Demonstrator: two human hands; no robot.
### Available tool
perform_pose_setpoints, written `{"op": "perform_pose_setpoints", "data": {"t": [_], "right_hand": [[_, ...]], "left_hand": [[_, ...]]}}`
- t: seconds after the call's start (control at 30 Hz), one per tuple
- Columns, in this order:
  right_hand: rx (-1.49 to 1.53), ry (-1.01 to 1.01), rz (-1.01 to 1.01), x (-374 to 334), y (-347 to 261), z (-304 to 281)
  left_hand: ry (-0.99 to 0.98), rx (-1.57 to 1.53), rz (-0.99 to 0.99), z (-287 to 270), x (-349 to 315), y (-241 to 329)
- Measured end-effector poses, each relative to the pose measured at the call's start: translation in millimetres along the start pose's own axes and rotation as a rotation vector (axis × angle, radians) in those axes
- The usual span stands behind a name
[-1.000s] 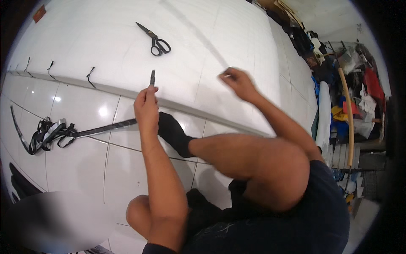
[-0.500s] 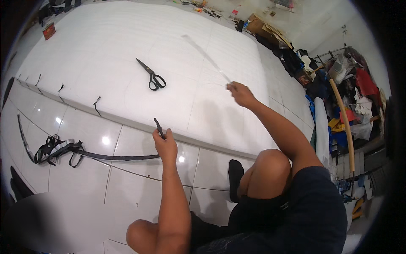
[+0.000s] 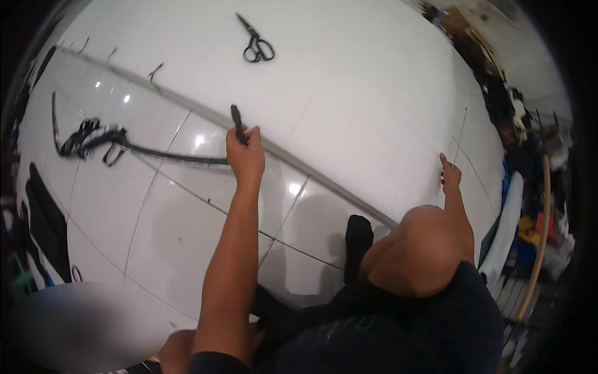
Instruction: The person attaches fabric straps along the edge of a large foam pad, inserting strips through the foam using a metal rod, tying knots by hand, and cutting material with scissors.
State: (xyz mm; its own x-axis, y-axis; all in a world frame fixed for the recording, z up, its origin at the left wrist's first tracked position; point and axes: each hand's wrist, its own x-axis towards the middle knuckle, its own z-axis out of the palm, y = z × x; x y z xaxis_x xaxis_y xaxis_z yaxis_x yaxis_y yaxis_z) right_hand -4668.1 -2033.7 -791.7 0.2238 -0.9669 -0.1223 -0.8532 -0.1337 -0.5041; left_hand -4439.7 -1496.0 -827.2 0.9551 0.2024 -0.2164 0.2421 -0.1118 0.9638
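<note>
My left hand (image 3: 245,153) is closed on a black fabric strip (image 3: 180,158), whose short end sticks up past the fingers over the white foam slab's near edge. From there the strip trails left along the floor to a tangle of black ties (image 3: 87,138). Out at the slab's right side is my right hand (image 3: 453,177), its index finger stretched and the others curled. A thin line that looks like the ruler (image 3: 461,134) edge-on rises from it. Black-handled scissors (image 3: 255,43) lie on the white foam slab (image 3: 361,100), beyond both hands.
Small black ties (image 3: 156,71) hang at the slab's near-left edge. Glossy white floor tiles (image 3: 180,218) run along its front. Dark cloth pieces (image 3: 47,218) lie at the left. Cluttered bags, a pale roll (image 3: 504,224) and a long wooden pole (image 3: 539,230) line the right side.
My right hand has swung right and down from over the slab to its right side, taking the clear ruler along. My left hand keeps its hold on the strip. The view has tipped downward.
</note>
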Motion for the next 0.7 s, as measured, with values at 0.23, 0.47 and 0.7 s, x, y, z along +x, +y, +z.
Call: {"op": "perform_pose_setpoints", "data": {"t": [0.23,0.47,0.7], "right_hand": [[0.209,-0.022,0.132,43,26,9],[0.379,0.041,-0.084,64,26,-4],[0.362,0.017,0.023,77,37,41]], "left_hand": [[-0.182,-0.405,-0.144,3,13,12],[-0.220,-0.116,-0.144,-5,16,11],[-0.104,0.054,-0.037,3,14,2]]}}
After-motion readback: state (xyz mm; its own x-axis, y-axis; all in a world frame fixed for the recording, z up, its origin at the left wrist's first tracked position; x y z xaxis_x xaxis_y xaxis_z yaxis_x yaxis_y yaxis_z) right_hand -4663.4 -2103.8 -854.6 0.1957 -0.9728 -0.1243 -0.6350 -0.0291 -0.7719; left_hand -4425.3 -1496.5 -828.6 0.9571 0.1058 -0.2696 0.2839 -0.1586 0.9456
